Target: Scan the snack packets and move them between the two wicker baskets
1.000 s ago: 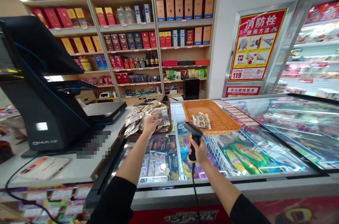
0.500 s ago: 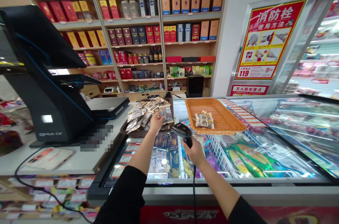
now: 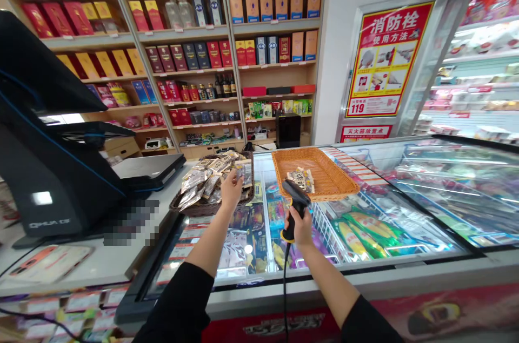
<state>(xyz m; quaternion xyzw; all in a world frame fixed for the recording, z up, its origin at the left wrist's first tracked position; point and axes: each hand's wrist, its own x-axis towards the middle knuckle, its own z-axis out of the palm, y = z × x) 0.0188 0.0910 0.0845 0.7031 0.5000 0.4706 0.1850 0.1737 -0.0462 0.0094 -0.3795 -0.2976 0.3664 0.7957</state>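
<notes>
My left hand (image 3: 231,190) is over the right side of a dark woven basket (image 3: 211,208) heaped with small snack packets (image 3: 203,178). Its fingers are closed on the edge of one packet (image 3: 245,170) there. In my right hand (image 3: 302,226) is a black barcode scanner (image 3: 298,198), held by its grip with its head pointing up and away to the left. The scanner's cable hangs down over the freezer front. Just beyond the scanner head, a tan wicker basket (image 3: 332,173) holds one or more of the same packets (image 3: 303,178) at its near left.
Both baskets stand on the glass top of a chest freezer (image 3: 243,278) filled with frozen goods. To the left are a checkout terminal (image 3: 44,159), a flat scale (image 3: 150,167) and a phone (image 3: 48,263) on the counter. Shelves of boxed bottles (image 3: 194,56) line the back wall.
My right hand has turned the scanner from pointing left to pointing more upward and away. My left hand stays at the packets. The whole view has shifted, with things appearing further left.
</notes>
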